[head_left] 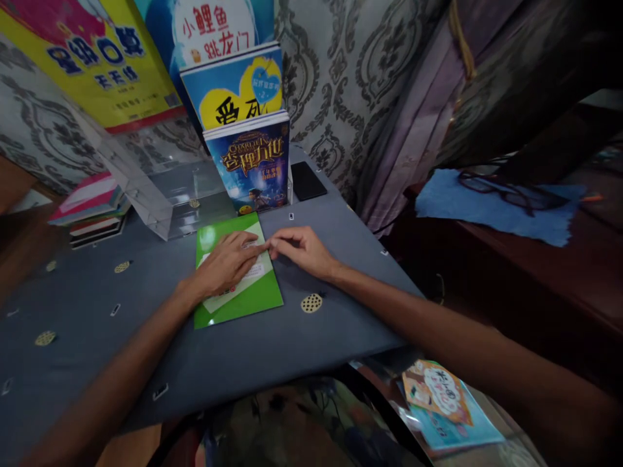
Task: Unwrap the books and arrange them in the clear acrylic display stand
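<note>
A thin green book (243, 303) with a pale diagonal band lies flat on the cloth-covered table. Across its cover rests my left hand (228, 263), palm down, fingers stretched out, the index finger reaching the right edge. At that same edge my right hand (302, 250) is closed in a pinch, its fingertips meeting the left index fingertip. Whatever the pinch holds, if anything, is too small to make out. Just behind the green book stands a dark blue book (257, 168) in a clear holder.
Behind are a blue-and-yellow book (233, 87) and a yellow workbook (121, 104) in a clear stand (146, 201). A book stack (95, 207) sits left, a black phone-like slab (307, 180) right. Glasses (516, 188) lie on a blue cloth (442, 194); more books (448, 415) are lower right.
</note>
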Motion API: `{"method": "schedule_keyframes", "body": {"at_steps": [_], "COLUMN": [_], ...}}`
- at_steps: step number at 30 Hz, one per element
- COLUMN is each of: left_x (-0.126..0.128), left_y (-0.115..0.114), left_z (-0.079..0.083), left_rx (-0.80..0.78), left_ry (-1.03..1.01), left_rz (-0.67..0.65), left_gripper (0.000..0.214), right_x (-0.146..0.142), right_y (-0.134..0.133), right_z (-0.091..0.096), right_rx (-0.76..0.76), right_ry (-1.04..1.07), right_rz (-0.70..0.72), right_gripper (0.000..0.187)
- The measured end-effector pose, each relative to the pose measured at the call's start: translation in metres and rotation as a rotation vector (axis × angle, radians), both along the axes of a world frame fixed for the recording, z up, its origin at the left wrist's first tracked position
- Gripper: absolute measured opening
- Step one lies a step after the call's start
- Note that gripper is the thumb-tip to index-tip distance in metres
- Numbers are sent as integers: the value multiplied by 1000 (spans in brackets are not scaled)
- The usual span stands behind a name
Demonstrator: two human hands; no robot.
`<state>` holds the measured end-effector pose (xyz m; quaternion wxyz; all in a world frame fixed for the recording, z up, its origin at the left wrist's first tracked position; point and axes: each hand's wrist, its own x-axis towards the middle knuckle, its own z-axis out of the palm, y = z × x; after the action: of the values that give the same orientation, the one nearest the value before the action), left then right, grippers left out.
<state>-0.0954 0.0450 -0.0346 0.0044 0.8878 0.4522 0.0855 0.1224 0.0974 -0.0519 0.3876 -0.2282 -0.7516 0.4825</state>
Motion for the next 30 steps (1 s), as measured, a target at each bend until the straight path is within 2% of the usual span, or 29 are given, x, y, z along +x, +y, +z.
{"method": "schedule_keyframes", "body": {"at_steps": [2, 4, 9, 13, 16, 19, 23, 26, 30], "left_x": [4, 8, 22, 27, 28, 34, 49, 54, 47], "left_y": [-12, -25, -61, -80, -88, -99, -113, -120, -132], "left_z": [2, 4, 14, 16, 10, 4, 0, -6, -15], "left_rx": [7, 4, -87, -89, -36, 26, 85, 89, 100], "left_ry": [-4, -16, -57, -28, 27, 116, 203, 190, 77], "left_rz": [-18, -38, -100, -124, -90, -19, 49, 88, 144], "left_gripper": [38, 37, 39, 38, 38, 41, 44, 47, 51], "right_x": [1, 2, 2, 2, 9, 21, 36, 41, 42], "right_y": [3, 5, 1, -10, -24, -43, -64, -71, -74], "right_z": [1, 0, -2, -2, -1, 0, -1, -4, -6], "right_rx": [-5, 3, 52, 160, 276, 377, 425, 449, 582], "right_ry": [30, 29, -57, -114, -144, -200, -259, -253, -270], "right_rz": [-78, -96, -35, 31, 84, 74, 85, 93, 108], "right_gripper": [28, 26, 27, 26, 26, 26, 24, 22, 24]}}
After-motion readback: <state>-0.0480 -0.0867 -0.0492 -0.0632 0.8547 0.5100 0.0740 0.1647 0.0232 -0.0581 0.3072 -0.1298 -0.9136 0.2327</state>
